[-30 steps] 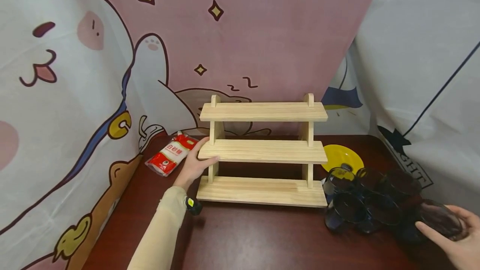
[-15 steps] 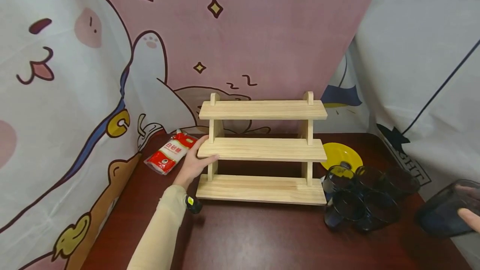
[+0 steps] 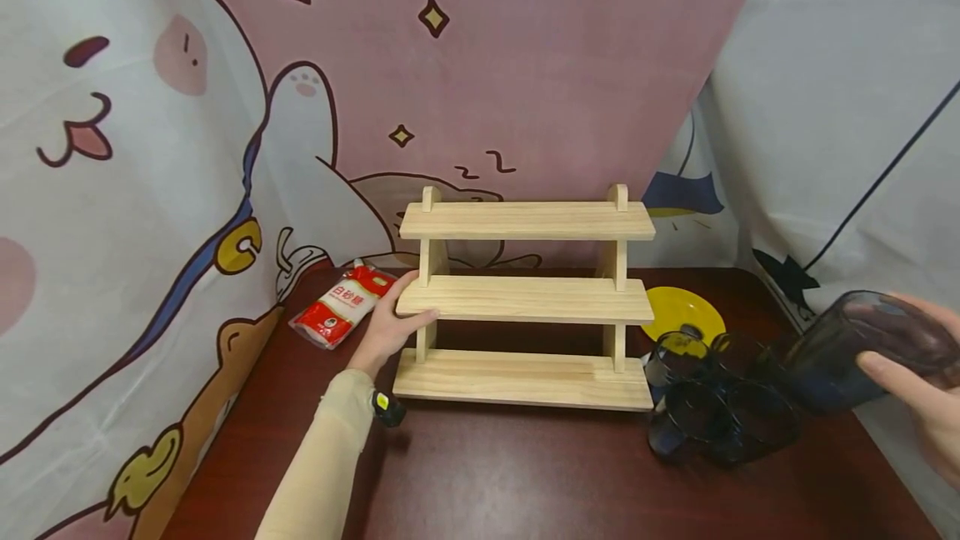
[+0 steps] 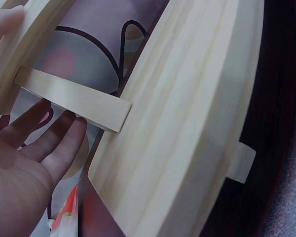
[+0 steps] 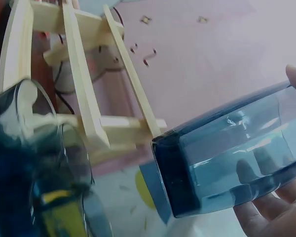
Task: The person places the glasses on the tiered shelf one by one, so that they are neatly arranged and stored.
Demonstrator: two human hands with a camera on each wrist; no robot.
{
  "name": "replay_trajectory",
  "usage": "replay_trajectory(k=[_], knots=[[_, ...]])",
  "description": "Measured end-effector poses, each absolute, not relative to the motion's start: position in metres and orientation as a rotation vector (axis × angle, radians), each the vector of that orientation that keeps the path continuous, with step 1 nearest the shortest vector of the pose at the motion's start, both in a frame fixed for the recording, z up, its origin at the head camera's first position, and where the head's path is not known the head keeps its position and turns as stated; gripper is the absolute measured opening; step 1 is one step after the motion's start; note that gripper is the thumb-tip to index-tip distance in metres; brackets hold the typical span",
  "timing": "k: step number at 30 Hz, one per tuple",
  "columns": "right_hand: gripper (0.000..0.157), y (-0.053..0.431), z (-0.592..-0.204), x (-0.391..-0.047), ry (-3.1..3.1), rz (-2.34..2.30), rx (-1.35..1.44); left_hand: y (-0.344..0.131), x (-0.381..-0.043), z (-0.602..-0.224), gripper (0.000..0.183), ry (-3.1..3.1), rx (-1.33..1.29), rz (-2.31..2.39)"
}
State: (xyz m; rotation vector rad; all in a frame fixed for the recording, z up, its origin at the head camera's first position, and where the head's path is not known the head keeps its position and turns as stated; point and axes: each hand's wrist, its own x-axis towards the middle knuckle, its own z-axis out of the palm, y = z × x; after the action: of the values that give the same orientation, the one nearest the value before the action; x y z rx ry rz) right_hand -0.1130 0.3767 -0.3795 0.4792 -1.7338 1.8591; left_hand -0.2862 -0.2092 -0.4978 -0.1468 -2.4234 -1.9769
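From above, the head view faces forward and down; tilted wrist views, left nearest, share its pale three-tiered wooden rack (image 3: pixel 525 300)

Sugar packet (image 3: pixel 342 307), yellow plate (image 3: pixel 681 307), printed cloth (image 3: pixel 540 82).

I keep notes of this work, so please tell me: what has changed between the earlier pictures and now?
The right hand moved the glass it already held: first right, away from the other glasses, then back left and higher in the head view. Nothing was let go. The left hand still holds the wooden rack; the bag and the plate stayed put.
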Motion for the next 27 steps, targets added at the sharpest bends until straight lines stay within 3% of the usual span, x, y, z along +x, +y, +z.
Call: replay_trajectory(k=[15,27], knots=[[0.070,0.292,-0.342,-0.157,-2.096,1.882,0.423,-0.208,-0.286,-0.502,0.083,-2.415,-0.173,-1.914],[0.072,0.221,-0.328,-0.202,-2.446,1.588,0.444,-0.209,-0.288,-0.499,0.088,-2.426,-0.156,-1.946]])
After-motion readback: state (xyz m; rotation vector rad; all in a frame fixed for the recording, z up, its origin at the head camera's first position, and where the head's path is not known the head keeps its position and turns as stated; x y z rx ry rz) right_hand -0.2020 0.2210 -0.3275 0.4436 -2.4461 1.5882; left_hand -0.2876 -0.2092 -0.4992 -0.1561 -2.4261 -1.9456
